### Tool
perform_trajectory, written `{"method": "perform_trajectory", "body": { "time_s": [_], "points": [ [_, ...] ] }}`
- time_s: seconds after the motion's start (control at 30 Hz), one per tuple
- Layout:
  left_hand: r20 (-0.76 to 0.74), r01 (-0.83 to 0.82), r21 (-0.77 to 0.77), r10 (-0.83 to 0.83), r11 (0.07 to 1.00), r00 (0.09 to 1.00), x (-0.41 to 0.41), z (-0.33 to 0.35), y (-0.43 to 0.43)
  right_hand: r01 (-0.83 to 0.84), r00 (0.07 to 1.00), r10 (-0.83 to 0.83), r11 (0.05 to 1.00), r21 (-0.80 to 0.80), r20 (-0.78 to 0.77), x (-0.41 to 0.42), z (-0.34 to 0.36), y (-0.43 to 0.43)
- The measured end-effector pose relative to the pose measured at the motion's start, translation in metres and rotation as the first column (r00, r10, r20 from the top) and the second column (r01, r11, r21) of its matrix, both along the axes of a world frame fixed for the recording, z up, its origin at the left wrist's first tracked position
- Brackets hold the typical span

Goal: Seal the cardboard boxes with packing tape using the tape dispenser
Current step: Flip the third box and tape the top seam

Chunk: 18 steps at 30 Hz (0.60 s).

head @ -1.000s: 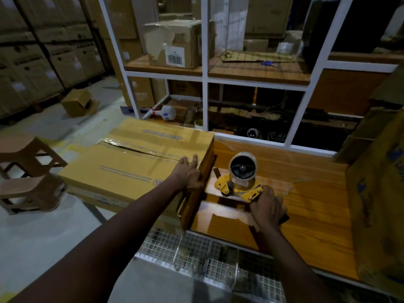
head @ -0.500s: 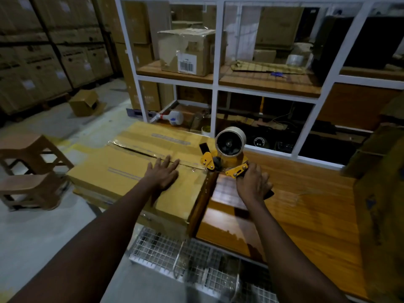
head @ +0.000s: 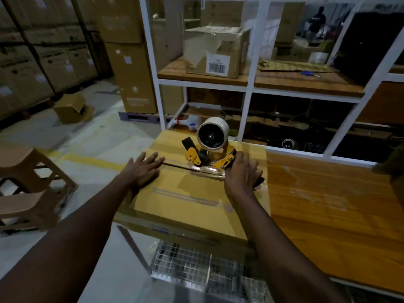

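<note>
- Since a second ago, lifted the tape dispenser point(head: 207, 149) off the counter point(head: 328, 204) onto the top of the cardboard box point(head: 185, 200); slid the left hand point(head: 142, 169) from the box's right edge to mid-lid.
- Now stands on the box's centre seam point(head: 172, 165), towards the right end, with the roll's open side facing the camera.
- Grips the dispenser's handle from behind with the right hand point(head: 242, 173), fingers wrapped over it.
- Presses the left hand flat on the lid, fingers straight and spread, just left of the dispenser, fingertips at the seam.
- Possibly a glossy strip of tape point(head: 213, 171) along the seam beneath the dispenser; too dim to be sure.
- Rests at the left end of the wooden counter, with a wire basket point(head: 196, 265) below the box's near edge.
- Behind: white shelf frame point(head: 246, 92) holding a labelled carton point(head: 216, 51); brown stools point(head: 28, 182) on the floor at left.
</note>
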State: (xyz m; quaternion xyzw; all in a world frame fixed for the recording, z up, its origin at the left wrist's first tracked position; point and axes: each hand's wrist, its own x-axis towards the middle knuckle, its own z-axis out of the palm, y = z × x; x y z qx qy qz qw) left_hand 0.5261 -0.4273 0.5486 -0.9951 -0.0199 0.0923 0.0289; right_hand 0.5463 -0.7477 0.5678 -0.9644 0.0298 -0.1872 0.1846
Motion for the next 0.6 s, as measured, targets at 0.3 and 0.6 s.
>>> {"method": "perform_trajectory", "body": {
  "time_s": [0.3, 0.6],
  "points": [
    [0.05, 0.36, -0.016, -0.359, 0.933, 0.932, 0.02, -0.018, 0.071, -0.051, 0.996, 0.055, 0.997, -0.049, 0.077, -0.003, -0.005, 0.074],
    [0.147, -0.076, -0.474, 0.163, 0.877, 0.976, -0.055, -0.031, -0.067, -0.022, 0.964, 0.024, 1.0, -0.011, 0.265, -0.004, 0.006, 0.076]
  ]
}}
